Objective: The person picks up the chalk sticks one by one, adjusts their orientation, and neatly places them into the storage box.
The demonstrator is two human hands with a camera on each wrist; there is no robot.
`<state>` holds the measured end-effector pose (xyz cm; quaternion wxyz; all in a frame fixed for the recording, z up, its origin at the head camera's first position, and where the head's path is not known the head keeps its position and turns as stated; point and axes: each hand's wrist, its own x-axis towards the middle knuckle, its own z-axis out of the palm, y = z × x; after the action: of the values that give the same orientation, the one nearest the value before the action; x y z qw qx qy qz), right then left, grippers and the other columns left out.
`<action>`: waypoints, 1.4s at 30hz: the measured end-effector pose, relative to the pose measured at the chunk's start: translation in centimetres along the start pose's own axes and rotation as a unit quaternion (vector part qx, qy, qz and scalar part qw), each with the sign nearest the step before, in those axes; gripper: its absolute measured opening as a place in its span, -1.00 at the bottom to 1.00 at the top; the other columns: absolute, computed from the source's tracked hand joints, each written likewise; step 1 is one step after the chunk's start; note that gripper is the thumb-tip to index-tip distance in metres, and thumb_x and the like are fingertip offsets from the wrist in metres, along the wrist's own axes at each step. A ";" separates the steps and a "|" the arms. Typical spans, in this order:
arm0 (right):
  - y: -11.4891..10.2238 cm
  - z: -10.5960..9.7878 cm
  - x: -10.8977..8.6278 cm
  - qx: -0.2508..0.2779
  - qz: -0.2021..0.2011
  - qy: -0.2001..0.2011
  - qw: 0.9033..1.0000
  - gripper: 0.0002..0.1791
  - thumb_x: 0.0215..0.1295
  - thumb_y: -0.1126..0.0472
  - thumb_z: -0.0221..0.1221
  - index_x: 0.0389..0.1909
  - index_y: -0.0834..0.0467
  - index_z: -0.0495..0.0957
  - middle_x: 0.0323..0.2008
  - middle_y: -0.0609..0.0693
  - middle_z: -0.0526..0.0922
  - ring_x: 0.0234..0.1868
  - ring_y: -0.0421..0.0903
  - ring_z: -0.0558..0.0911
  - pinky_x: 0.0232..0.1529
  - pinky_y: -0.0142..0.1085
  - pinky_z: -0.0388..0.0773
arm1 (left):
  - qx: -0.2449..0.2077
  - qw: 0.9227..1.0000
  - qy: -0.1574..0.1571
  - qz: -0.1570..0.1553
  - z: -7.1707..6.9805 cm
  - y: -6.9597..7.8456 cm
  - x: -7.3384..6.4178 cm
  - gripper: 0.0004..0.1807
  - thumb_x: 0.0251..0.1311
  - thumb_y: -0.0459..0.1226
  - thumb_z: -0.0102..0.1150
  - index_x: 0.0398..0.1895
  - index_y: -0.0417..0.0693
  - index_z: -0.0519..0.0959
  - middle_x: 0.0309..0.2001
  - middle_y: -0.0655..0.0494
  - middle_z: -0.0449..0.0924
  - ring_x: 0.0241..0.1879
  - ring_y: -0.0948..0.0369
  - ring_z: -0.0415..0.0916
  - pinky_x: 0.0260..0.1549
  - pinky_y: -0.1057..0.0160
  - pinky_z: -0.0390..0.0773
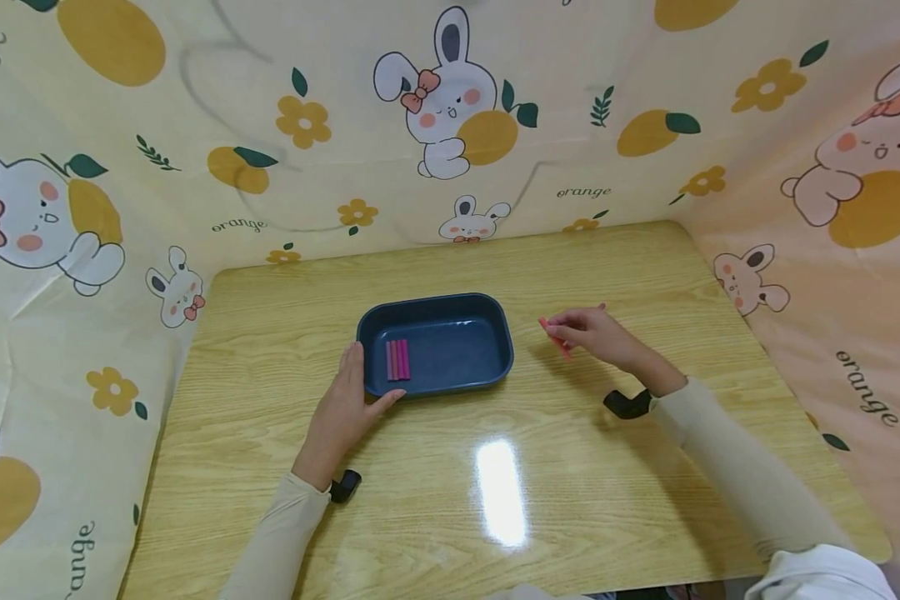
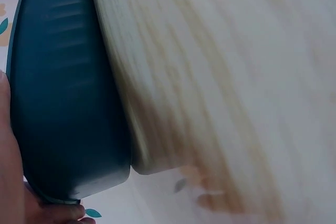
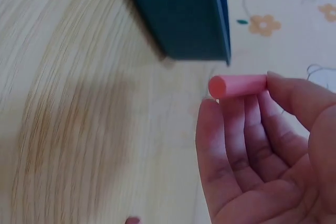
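A dark blue rectangular tray (image 1: 457, 385) stands on the table. At its front left corner my left hand (image 1: 342, 417) grips it, fingers along the left wall and thumb on the front rim; the left wrist view shows the tray's outer wall (image 2: 68, 87) close up. Inside, at the left, a purple stick (image 1: 390, 361), a reddish stick (image 1: 395, 360) and a magenta stick (image 1: 403, 360) lie side by side. To the right of the tray, my right hand (image 1: 591, 333) pinches a pink chalk-like stick (image 3: 239, 85) between thumb and fingers, apart from the tray.
The wood-grain table (image 1: 435, 475) carries a bright light reflection in front of the tray. A patterned cloth (image 1: 555, 83) with rabbits and oranges rises behind the table and on both sides. Black wrist mounts (image 1: 628, 404) sit under both forearms.
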<state>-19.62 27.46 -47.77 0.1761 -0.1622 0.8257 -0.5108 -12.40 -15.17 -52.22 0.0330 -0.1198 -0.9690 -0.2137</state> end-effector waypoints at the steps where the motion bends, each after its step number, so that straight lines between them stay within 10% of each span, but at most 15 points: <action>1: -0.2 0.1 0.0 0.007 0.002 0.002 1.000 -0.54 0.36 0.06 0.05 0.01 0.40 0.48 -0.14 0.34 0.57 -0.12 0.20 0.57 -0.16 -0.29 0.56 | 0.000 1.000 -0.001 0.000 0.0 0.0 0.0 0.18 0.03 0.43 -0.15 0.46 -0.19 -0.25 0.44 -0.19 -0.16 0.41 -0.03 -0.18 0.24 -0.03 0.12; 19: -3.0 3.3 1.0 0.106 0.053 -0.004 0.993 -0.48 0.31 0.03 0.11 0.02 0.42 0.46 -0.10 0.36 0.55 -0.03 0.31 0.51 -0.10 -0.19 0.55 | -0.005 1.000 -0.004 0.000 0.3 -0.2 0.1 0.17 0.04 0.43 -0.17 0.46 -0.17 -0.27 0.44 -0.17 -0.19 0.41 0.01 -0.21 0.24 -0.02 0.12; 42: -5.1 7.1 4.0 0.168 0.076 0.008 0.983 -0.58 0.26 0.07 0.17 -0.05 0.35 0.50 -0.13 0.35 0.58 -0.24 0.00 0.65 -0.12 -0.16 0.56 | -0.007 1.000 -0.012 -0.004 0.1 -0.2 0.1 0.17 0.04 0.42 -0.15 0.46 -0.15 -0.30 0.45 -0.16 -0.21 0.42 0.05 -0.26 0.26 -0.01 0.10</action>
<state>-19.43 17.89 -46.62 0.2324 -0.0632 0.7392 -0.6290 -12.50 -15.26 -52.32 0.0197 -0.1188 -0.9682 -0.2193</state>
